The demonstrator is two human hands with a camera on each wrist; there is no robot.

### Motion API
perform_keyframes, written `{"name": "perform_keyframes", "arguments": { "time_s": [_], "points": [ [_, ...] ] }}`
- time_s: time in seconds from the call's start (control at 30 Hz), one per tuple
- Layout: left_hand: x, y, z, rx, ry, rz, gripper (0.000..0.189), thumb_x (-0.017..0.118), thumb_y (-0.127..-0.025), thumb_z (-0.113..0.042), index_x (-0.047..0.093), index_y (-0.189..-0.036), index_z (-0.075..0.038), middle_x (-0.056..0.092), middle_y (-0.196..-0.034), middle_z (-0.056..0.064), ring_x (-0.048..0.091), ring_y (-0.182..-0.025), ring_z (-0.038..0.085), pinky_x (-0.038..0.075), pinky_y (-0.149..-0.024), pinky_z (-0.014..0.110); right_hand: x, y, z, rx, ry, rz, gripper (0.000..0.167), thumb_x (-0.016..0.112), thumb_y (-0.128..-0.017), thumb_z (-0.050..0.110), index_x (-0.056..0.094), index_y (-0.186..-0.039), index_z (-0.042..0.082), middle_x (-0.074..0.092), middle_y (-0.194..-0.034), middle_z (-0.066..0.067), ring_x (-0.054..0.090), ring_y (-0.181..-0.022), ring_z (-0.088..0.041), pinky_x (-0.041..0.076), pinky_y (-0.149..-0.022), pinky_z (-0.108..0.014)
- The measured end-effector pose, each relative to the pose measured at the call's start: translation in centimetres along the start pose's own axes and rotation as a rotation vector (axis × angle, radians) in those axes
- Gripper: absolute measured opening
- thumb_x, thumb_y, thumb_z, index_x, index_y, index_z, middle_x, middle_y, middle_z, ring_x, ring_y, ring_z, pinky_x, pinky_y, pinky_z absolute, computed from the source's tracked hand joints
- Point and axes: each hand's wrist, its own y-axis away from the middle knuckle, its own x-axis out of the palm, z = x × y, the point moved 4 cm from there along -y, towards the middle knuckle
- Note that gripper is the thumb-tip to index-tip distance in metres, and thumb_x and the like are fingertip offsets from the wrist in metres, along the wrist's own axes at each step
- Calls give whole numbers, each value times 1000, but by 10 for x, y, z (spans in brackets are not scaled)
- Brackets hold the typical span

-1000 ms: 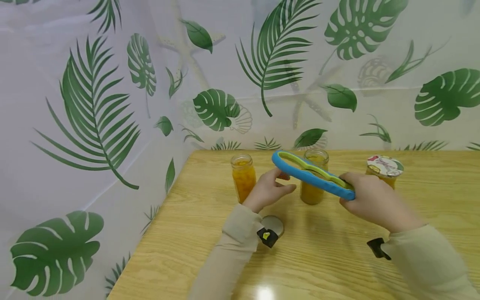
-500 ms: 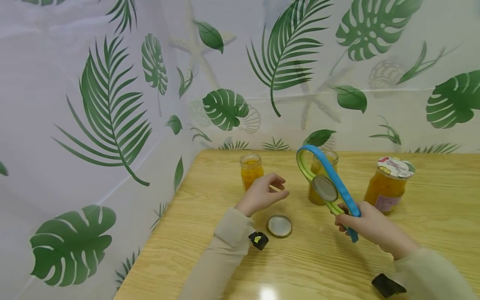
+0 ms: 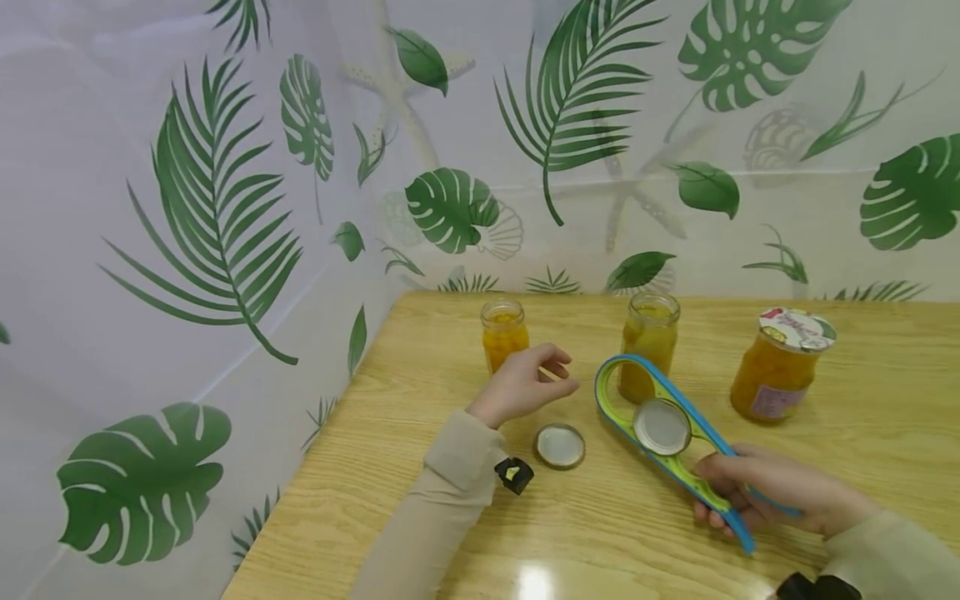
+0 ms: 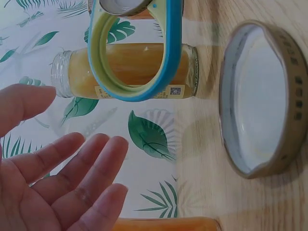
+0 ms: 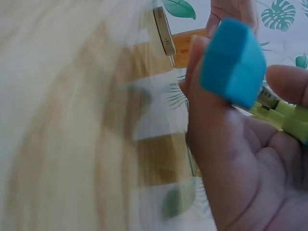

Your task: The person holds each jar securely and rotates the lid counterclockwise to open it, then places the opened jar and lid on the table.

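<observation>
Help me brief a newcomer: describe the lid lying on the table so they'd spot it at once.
In the head view, find the wooden table, then the left hand. Just below and right of that hand lies a round lid, its pale inside facing up. Unlike the similar lid in the blue-and-green opener, this one rests on the wood.

The head camera looks forward and down over the counter [image 3: 637,542] toward the leaf-print sheet [image 3: 465,117], with the left hand [image 3: 521,387] and right hand [image 3: 783,487] both in frame. Each wrist camera sits close to its own hand, tipped sideways, putting the counter at right in the left wrist view and at left in the other; all three share the jar opener [image 4: 173,48].
</observation>
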Motion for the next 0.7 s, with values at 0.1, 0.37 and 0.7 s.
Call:
{"name": "perform_keyframes", "arguments": {
  "time_s": [0.1,0.37,0.7],
  "points": [
    [1,0,0,-7,3,8,30,61,-84,-21,56,-110,-7,60,-94,3,57,-78,13,46,-67,21,1,0,0,3,-25,30,30,27,-97,13,51,-97,-5,61,-90,-14,58,-73,-16,50,-65,-30],
    [3,-2,2,-15,5,32,31,61,-84,-23,56,-109,-7,60,-95,2,56,-79,14,46,-67,22,-7,3,-3,-5,76,-61,27,32,-95,12,58,-97,4,56,-88,-5,56,-76,-16,49,-65,-29],
    [6,-2,3,-20,-3,47,30,61,-84,-24,56,-109,-8,59,-95,2,56,-81,14,46,-68,23,-9,5,1,-54,255,-153,24,37,-95,14,57,-93,0,50,-74,-2,45,-63,-7,40,-53,-20]
  ]
}}
